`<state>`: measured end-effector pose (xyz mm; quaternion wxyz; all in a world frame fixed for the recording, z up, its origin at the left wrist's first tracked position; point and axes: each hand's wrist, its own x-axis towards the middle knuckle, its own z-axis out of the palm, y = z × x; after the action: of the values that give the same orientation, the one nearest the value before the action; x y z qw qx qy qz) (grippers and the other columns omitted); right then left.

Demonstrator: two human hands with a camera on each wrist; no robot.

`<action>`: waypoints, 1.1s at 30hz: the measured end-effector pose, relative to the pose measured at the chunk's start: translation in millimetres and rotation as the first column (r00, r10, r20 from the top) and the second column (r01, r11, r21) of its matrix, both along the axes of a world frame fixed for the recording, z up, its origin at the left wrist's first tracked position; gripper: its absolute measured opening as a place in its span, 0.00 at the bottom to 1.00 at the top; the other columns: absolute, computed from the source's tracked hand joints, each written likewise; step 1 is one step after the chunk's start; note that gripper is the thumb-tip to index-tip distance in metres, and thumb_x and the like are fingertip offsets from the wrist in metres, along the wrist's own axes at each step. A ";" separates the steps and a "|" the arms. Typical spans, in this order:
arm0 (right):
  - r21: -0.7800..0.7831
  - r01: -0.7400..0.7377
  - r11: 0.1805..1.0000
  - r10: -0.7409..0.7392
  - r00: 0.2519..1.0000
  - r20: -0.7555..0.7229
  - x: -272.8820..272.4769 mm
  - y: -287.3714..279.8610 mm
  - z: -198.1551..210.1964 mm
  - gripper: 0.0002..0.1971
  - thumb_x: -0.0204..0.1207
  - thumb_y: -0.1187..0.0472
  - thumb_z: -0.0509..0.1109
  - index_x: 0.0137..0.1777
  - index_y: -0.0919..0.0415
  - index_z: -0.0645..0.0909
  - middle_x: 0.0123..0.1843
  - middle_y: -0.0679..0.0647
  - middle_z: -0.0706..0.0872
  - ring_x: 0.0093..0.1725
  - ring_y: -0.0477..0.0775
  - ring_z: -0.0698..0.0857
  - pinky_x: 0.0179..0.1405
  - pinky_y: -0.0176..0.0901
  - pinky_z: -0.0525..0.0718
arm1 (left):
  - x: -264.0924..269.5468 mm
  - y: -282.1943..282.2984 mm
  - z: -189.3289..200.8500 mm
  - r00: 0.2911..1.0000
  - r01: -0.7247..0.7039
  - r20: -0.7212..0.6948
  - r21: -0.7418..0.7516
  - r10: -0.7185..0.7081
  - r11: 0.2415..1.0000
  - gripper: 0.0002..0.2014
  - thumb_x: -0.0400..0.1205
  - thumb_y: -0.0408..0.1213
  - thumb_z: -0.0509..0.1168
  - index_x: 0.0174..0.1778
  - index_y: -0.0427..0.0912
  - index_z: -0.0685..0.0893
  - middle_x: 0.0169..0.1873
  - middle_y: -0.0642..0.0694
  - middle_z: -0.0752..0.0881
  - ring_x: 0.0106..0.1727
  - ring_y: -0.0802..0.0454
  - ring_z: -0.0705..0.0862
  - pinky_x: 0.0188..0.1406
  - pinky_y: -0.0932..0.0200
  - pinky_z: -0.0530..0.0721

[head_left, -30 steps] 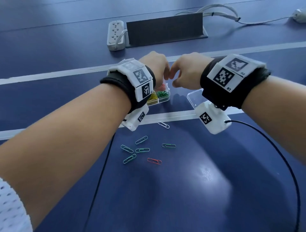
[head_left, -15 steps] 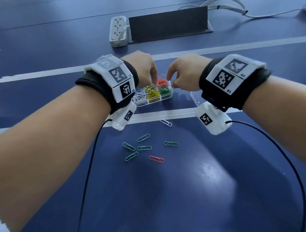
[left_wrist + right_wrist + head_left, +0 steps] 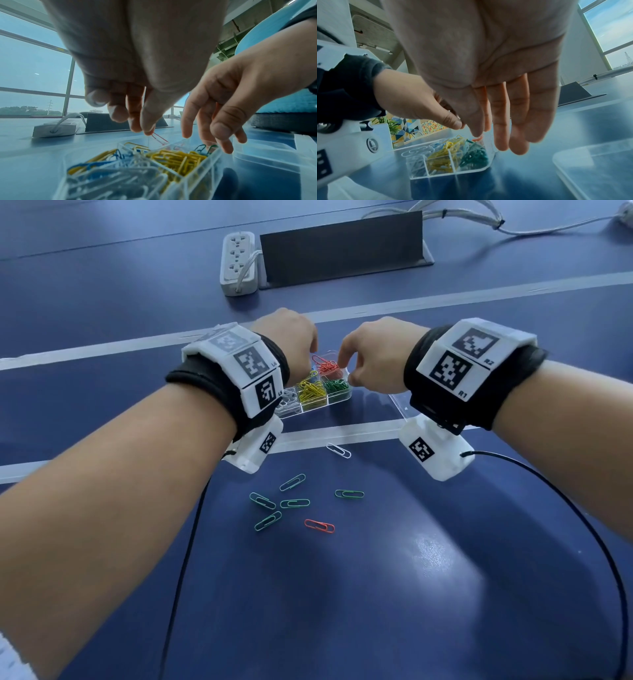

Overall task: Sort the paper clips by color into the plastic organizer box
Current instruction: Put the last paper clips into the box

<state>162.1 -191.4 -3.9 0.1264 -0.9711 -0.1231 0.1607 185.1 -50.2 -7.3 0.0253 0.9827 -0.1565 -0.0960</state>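
Up close, left hand (image 3: 137, 67) thumb and fingertip pinch red paper clip (image 3: 159, 138) just above far side of organizer box (image 3: 339, 398); right hand (image 3: 488, 67) fingers straight, relaxed, holding nothing, over box's right end. Box clear plastic, compartments hold white, yellow, green, red clips. Clear lid (image 3: 399, 405) just right of box. Near side of blue table (image 3: 376, 594): loose clips (image 3: 294, 503), mostly green, one red, one white

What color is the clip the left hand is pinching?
Red clip, clearest in the left wrist view.
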 end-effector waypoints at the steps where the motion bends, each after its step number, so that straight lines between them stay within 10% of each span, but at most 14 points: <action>1: -0.005 -0.002 1.000 0.002 1.000 0.000 0.1 0.6 -0.1 0.15 0.78 0.59 0.64 0.64 0.52 0.81 0.59 0.54 0.86 0.59 0.58 0.82 0.60 0.46 0.80 | -1.3 -0.7 0.4 1.000 0.006 -0.012 0.000 -0.006 1.000 0.17 0.78 0.30 0.58 0.61 0.45 0.84 0.61 0.39 0.83 0.62 0.40 0.80 0.63 0.46 0.80; 9: -0.062 -0.012 0.998 0.013 1.000 0.007 -2.5 3.0 -4.6 0.16 0.76 0.61 0.65 0.63 0.55 0.81 0.55 0.57 0.87 0.55 0.62 0.84 0.59 0.54 0.83 | -13.0 -11.8 1.0 0.996 0.071 -0.051 -0.079 -0.075 0.994 0.15 0.81 0.34 0.61 0.60 0.47 0.86 0.56 0.44 0.86 0.56 0.44 0.81 0.49 0.56 0.75; 17: -0.039 -0.029 0.999 0.031 0.999 0.043 -11.1 -1.9 -2.7 0.18 0.77 0.60 0.65 0.67 0.51 0.78 0.59 0.53 0.85 0.60 0.58 0.81 0.62 0.50 0.81 | -20.9 1.0 6.3 0.999 -0.033 -0.038 -0.309 0.022 0.951 0.20 0.81 0.30 0.58 0.68 0.50 0.77 0.49 0.51 0.88 0.48 0.54 0.81 0.56 0.60 0.78; 27: -0.069 -0.247 0.966 0.250 0.968 0.034 -54.8 18.9 -0.7 0.09 0.71 0.59 0.73 0.50 0.54 0.89 0.39 0.48 0.85 0.42 0.48 0.78 0.45 0.35 0.76 | -72.3 44.3 15.0 0.991 0.043 -0.114 -0.244 -0.073 0.969 0.01 0.73 0.40 0.71 0.37 0.50 0.88 0.23 0.57 0.81 0.26 0.72 0.77 0.26 0.82 0.69; 33: -0.129 -0.297 0.946 0.301 0.953 0.015 -65.9 32.7 -11.5 0.13 0.68 0.57 0.76 0.53 0.54 0.88 0.50 0.53 0.89 0.51 0.55 0.83 0.50 0.42 0.83 | -95.6 64.7 4.2 0.976 -0.004 -0.218 -0.139 -0.027 0.990 0.02 0.71 0.42 0.74 0.37 0.51 0.90 0.28 0.56 0.87 0.31 0.65 0.81 0.39 0.66 0.80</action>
<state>96.3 -158.7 -15.4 0.0370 -0.9498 -0.2607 0.1687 89.5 14.5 -3.1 0.1102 0.9609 -0.1649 -0.1930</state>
